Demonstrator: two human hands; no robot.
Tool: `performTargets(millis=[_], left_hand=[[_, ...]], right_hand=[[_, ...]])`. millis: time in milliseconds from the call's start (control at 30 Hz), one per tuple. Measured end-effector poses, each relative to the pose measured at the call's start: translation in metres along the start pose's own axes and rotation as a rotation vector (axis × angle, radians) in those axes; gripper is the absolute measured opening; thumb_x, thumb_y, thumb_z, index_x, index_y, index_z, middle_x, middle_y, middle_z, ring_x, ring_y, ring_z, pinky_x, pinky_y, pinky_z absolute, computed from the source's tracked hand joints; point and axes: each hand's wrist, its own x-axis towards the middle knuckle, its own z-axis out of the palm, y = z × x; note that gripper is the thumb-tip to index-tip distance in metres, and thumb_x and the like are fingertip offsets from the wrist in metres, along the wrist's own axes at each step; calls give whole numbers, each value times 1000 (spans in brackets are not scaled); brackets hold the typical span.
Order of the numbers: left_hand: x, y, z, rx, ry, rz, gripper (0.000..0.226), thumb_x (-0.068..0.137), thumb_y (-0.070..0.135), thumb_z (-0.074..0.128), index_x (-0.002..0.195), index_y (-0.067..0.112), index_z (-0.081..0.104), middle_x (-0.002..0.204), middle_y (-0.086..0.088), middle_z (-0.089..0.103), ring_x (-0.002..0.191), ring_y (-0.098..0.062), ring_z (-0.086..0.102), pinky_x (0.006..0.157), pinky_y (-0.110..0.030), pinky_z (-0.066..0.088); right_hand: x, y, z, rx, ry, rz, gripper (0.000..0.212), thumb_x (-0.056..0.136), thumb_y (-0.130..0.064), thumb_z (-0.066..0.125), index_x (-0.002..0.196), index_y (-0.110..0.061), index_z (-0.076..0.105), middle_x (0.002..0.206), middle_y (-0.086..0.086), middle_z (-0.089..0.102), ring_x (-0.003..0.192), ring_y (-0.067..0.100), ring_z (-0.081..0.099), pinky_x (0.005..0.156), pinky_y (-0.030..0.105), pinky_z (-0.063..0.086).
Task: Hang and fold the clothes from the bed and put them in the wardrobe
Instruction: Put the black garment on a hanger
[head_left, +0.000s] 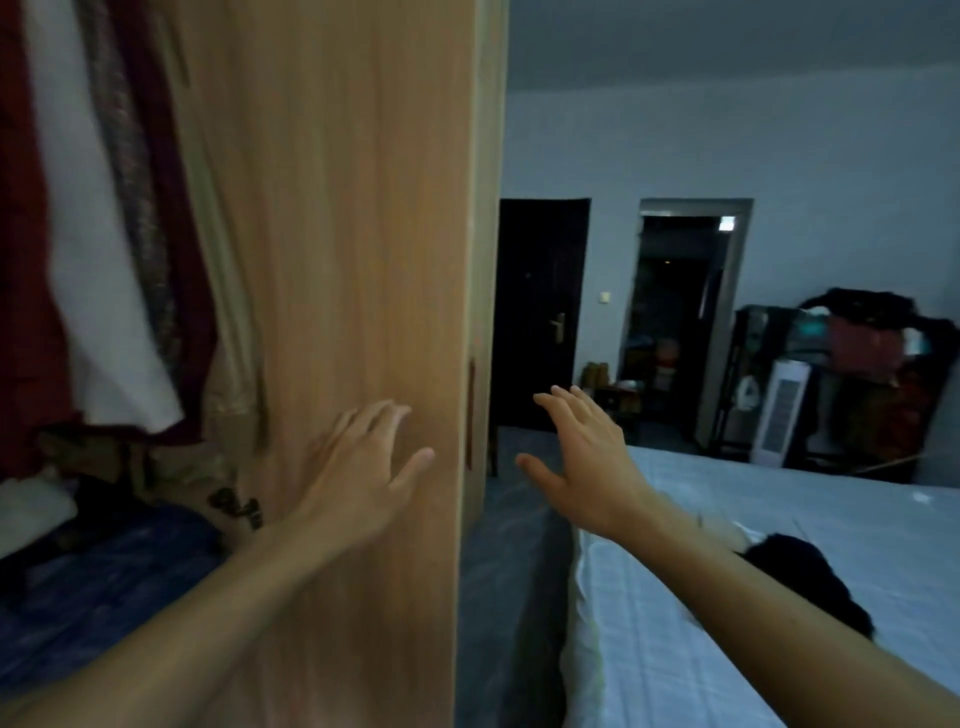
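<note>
Hands (358, 470) (584, 460) outstretched, splayed forward

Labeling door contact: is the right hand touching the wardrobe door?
Apart. In the head view the right hand is open in the air, and a strip of floor shows between its thumb and the edge of the wardrobe door.

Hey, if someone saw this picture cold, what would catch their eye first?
The tall wooden wardrobe door fills the middle, with the left hand spread against it and the right hand open in the air just past its edge. Left of it hang red and white clothes; at right, a dark garment lies on the pale bed.
</note>
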Motion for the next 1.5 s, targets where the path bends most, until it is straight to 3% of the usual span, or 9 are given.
performTargets(millis=[133,233,333,533,733,867,1100,1500], left_hand=[[8,98,38,-35,-22,99,74,85,70,29,140,23,46,145,2,48,133,-21,42,108,-42,38],[11,174,69,-78,-53,151,65,89,64,39,140,23,46,145,3,47,134,-19,41,110,-37,36],[13,238,102,-131,-98,206,75,85,70,31,139,21,47,145,-1,48,136,-20,40,112,-41,34],[21,338,157,-153,-185,318,85,81,75,21,142,21,44,148,0,45,138,-20,37,112,-42,34],[41,409,215,-207,-275,397,78,82,72,24,141,24,43,147,4,43,136,-20,36,107,-41,35],[58,442,268,-295,-300,433,56,94,59,43,139,25,45,144,4,46,133,-19,39,107,-40,36],[110,461,340,-414,-296,464,54,96,54,48,140,25,45,145,6,46,136,-16,38,106,-37,34],[170,427,433,-393,-404,330,49,93,49,55,132,19,53,135,-3,54,126,-25,45,102,-40,39]], right_hand=[[-41,81,-42,7,14,100,73,94,-48,55,154,-21,23,162,1,19,151,20,5,122,39,10],[-76,147,-73,-12,18,164,73,94,-51,53,153,-20,23,162,1,18,151,20,6,123,40,11],[-114,209,-104,-34,22,256,73,95,-50,52,153,-18,23,162,2,18,151,20,6,122,38,10],[-185,303,-151,-61,104,455,70,92,-48,58,148,-13,34,154,7,36,144,24,28,118,42,26],[-237,362,-167,-126,96,589,66,93,-41,61,147,-12,36,152,7,37,143,22,29,116,35,23],[-244,398,-167,-201,50,634,68,93,-44,58,149,-14,34,155,7,33,146,21,25,118,36,20],[-208,451,-145,-272,51,670,66,93,-43,60,147,-13,36,150,6,40,141,21,32,116,36,25],[-173,543,-72,-197,-51,726,64,92,-39,62,145,-11,39,145,7,45,137,23,38,112,35,28]])
